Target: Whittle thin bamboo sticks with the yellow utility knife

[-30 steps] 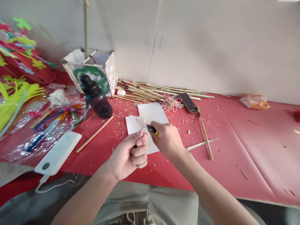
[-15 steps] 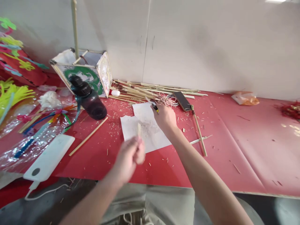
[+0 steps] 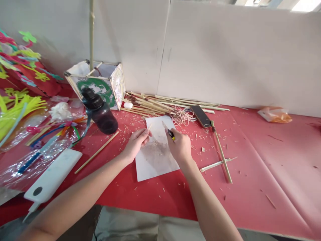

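A person sits at a red tabletop [image 3: 263, 157], both bare hands working above a white sheet of paper [image 3: 155, 157] that lies flat in front of them. The paper appears to be there to catch shavings: a greyish dusting marks its middle, and pale slivers are scattered around it.

The left hand [image 3: 136, 142] hovers over the paper's upper left corner, fingers curled together, thumb and fingertips pinching a thin bamboo sliver [image 3: 149, 127] whose tip points up and away. The right hand [image 3: 179, 147] is above the paper's right edge, closed in a fist around a utility knife [image 3: 168, 130] with a black and yellow handle; the blade angles toward the sliver but does not touch it, the two hands held slightly apart.

Left of the paper stands a dark water bottle [image 3: 100, 112], and behind that a square paper lantern [image 3: 100, 83]. Beyond the paper, against the wall, lies a bundle of bamboo sticks [image 3: 160, 102]. To the paper's right is a cleaver [image 3: 200, 115], and farther left a white power bank [image 3: 52, 175]
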Demonstrator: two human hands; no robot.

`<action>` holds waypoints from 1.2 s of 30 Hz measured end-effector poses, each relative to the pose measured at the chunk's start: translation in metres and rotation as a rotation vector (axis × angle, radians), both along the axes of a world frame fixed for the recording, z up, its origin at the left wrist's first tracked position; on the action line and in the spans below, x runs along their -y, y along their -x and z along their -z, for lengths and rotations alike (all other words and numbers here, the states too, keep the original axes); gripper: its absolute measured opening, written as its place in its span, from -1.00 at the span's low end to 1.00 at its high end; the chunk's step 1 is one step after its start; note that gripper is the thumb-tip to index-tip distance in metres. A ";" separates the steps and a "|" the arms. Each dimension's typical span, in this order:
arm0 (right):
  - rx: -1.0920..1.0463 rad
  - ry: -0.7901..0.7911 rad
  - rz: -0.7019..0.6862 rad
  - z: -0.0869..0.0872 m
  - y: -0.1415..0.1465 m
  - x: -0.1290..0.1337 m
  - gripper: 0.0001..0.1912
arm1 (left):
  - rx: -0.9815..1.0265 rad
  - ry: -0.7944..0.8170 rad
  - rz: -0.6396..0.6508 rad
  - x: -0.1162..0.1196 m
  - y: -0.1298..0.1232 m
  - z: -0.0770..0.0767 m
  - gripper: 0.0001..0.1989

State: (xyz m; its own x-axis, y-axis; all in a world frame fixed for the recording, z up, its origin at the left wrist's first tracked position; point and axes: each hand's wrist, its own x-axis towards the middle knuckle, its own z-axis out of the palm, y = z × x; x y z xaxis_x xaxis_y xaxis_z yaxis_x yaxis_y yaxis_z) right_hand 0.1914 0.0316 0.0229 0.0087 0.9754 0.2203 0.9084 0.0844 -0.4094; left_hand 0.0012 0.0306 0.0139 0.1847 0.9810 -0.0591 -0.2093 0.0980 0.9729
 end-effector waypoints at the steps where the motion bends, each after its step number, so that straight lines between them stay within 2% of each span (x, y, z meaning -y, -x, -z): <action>1: 0.005 -0.005 -0.006 -0.001 0.000 0.002 -0.63 | -0.013 -0.013 -0.001 0.001 0.000 0.001 -0.64; 7: 0.090 0.072 -0.127 0.000 0.015 0.012 -0.74 | -0.031 -0.016 0.005 0.012 0.000 -0.001 -0.66; 16: 0.171 0.096 -0.170 0.003 0.024 0.014 -0.78 | -0.020 -0.015 0.133 0.028 -0.003 -0.001 -0.62; 21: 0.230 0.094 -0.112 0.005 0.026 0.012 -0.73 | 0.020 0.051 0.149 0.032 -0.003 -0.001 -0.62; 25: 0.246 0.117 -0.071 0.005 0.032 0.016 -0.74 | 0.130 0.176 0.149 0.040 -0.004 -0.011 -0.62; 29: 0.258 0.178 -0.082 -0.005 0.027 0.003 -0.76 | 0.287 0.361 0.148 0.072 -0.010 -0.023 -0.63; 31: 0.284 0.236 0.021 -0.017 0.015 -0.013 -0.75 | 0.322 0.472 0.285 0.095 -0.014 -0.027 -0.60; 32: 0.287 0.244 0.088 -0.023 0.008 -0.021 -0.74 | 0.339 0.491 0.309 0.104 -0.016 -0.028 -0.60; 34: 0.291 0.142 0.130 -0.034 -0.003 -0.032 -0.70 | 0.405 0.480 0.226 0.112 -0.016 -0.030 -0.60; 36: 0.296 0.098 0.068 -0.038 -0.005 -0.032 -0.69 | 0.412 0.409 0.040 0.104 -0.010 -0.032 -0.62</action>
